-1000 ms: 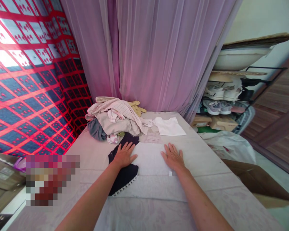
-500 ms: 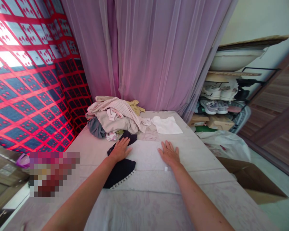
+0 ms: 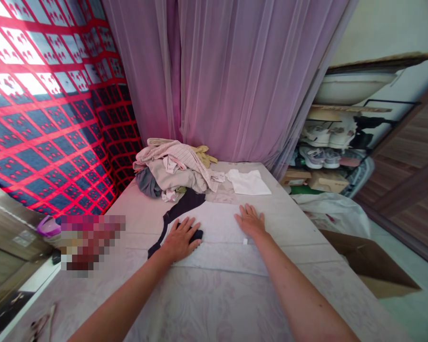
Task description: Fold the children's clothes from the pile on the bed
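Note:
A light grey shirt with black sleeves lies spread on the bed, and a small white label shows near its lower right. My left hand rests palm down on the shirt's near black sleeve, fingers spread; most of that sleeve is hidden beneath it. The far black sleeve reaches toward the clothes pile. Flat on the right part of the shirt lies my right hand, its fingers apart. Neither hand grips anything.
A heap of clothes sits at the back left, beside a folded white garment. Purple curtains hang behind the bed. To the right stand a shoe rack and an open cardboard box.
My left hand has moved toward me, from the far sleeve to the near one. The near sleeve now lies folded in over the shirt. My right hand stays about where it was.

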Action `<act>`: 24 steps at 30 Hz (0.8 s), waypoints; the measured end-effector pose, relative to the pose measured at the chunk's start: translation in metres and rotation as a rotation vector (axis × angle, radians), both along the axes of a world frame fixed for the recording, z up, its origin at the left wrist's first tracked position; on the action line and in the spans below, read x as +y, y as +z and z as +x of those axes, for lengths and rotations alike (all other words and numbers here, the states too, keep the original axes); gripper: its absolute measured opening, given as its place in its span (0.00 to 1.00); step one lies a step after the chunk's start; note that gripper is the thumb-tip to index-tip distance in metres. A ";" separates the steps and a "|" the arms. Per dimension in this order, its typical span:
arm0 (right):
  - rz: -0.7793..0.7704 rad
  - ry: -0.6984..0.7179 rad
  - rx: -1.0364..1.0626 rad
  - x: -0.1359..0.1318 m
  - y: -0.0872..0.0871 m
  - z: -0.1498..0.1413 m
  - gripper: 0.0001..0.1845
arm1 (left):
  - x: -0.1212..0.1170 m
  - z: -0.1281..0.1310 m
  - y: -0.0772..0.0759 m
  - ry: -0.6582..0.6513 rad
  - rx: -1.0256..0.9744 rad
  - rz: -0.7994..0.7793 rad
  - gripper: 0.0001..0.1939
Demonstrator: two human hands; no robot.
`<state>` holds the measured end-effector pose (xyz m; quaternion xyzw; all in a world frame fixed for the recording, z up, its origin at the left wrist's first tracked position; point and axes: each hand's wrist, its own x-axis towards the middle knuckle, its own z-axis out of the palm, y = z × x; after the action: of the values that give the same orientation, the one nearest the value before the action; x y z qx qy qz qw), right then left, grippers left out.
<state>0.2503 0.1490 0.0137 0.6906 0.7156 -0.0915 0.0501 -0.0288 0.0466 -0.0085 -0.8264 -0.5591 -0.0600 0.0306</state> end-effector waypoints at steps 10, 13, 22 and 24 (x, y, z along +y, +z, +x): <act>0.103 0.230 0.113 -0.071 0.003 -0.043 0.31 | -0.001 0.002 0.007 0.026 -0.039 -0.095 0.32; 0.053 0.185 0.126 -0.078 -0.005 -0.042 0.32 | -0.001 0.002 0.009 0.025 -0.045 -0.097 0.32; 0.066 0.177 0.145 -0.073 -0.010 -0.041 0.32 | -0.003 0.003 0.011 0.039 -0.044 -0.117 0.33; 0.068 0.176 0.148 -0.074 -0.011 -0.041 0.32 | -0.003 0.003 0.012 0.046 -0.043 -0.125 0.33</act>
<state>0.2093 0.0753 0.0028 0.6177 0.7780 -0.1132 -0.0186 -0.0257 0.0436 0.0033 -0.8121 -0.5811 -0.0420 -0.0315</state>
